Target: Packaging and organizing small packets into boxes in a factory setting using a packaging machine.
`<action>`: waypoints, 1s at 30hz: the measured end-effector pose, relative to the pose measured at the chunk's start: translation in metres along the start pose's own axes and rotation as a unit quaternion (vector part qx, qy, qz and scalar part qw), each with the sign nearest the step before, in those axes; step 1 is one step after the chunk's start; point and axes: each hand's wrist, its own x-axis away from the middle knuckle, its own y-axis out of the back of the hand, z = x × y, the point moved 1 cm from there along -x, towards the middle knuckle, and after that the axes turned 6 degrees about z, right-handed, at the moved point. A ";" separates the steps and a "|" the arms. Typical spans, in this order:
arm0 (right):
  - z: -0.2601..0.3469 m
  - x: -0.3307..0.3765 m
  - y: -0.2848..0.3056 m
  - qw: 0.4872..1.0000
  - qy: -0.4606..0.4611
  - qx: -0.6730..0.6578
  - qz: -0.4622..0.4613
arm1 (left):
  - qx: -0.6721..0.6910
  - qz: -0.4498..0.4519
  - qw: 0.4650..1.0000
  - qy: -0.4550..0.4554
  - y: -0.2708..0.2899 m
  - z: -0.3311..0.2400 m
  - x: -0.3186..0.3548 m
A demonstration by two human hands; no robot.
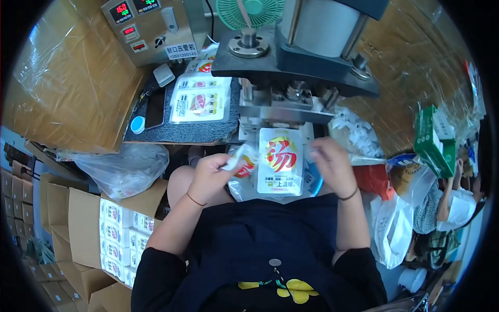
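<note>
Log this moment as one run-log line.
left hand: holds pouch | right hand: holds white pouch | under sealing machine

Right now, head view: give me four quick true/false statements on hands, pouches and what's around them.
1. The white pouch stands upright under the press. True.
2. The left hand is empty. False: it grips a crumpled pouch.
3. The open carton of white boxes sits at the person's right. False: it is at the left.
4. More pouches lie on the grey mat beside the press. True.
</note>
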 end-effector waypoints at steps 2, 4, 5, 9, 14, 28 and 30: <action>0.028 -0.015 -0.006 0.994 0.007 -0.104 0.045 | -0.020 0.027 0.999 -0.012 -0.021 -0.013 0.001; 0.034 -0.024 -0.008 0.979 -0.002 -0.203 -0.031 | -0.036 0.045 0.998 0.010 -0.039 -0.026 0.002; 0.038 -0.030 -0.007 0.977 0.007 -0.209 -0.036 | -0.004 0.068 0.997 0.034 -0.048 -0.028 0.001; 0.035 -0.030 -0.004 0.986 0.032 -0.157 0.047 | 0.286 0.162 0.936 0.123 -0.074 -0.028 0.007; 0.019 -0.017 0.006 0.989 0.006 -0.054 0.138 | 0.353 0.247 0.882 0.192 -0.090 -0.027 0.009; -0.117 -0.007 0.015 0.915 -0.253 0.313 0.039 | 0.424 0.155 0.873 0.182 -0.061 -0.012 -0.060; -0.105 -0.011 0.014 0.940 -0.178 0.290 -0.025 | 0.361 0.067 0.925 0.097 -0.061 0.013 -0.061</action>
